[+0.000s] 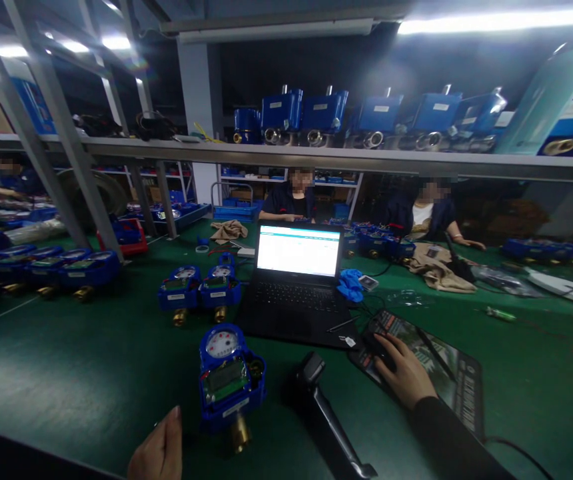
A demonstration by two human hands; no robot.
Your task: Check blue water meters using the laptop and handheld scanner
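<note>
My right hand (404, 377) rests on a black computer mouse (375, 348) that sits on a printed mouse pad (446, 373). My left hand (159, 453) lies on the green table at the bottom edge, fingers together, holding nothing. Just to its right stands a blue water meter (229, 380) with a round dial, a small screen and a brass fitting. A black handheld scanner (324, 413) lies between the meter and the mouse pad. An open black laptop (296, 280) with a lit white screen stands behind them.
Two more blue meters (199, 288) sit left of the laptop, and a row of meters (49, 270) lines the far left. A metal shelf (316, 159) overhead carries several blue meters. Two people sit across the table. A blue cloth (350, 285) and cables lie by the laptop.
</note>
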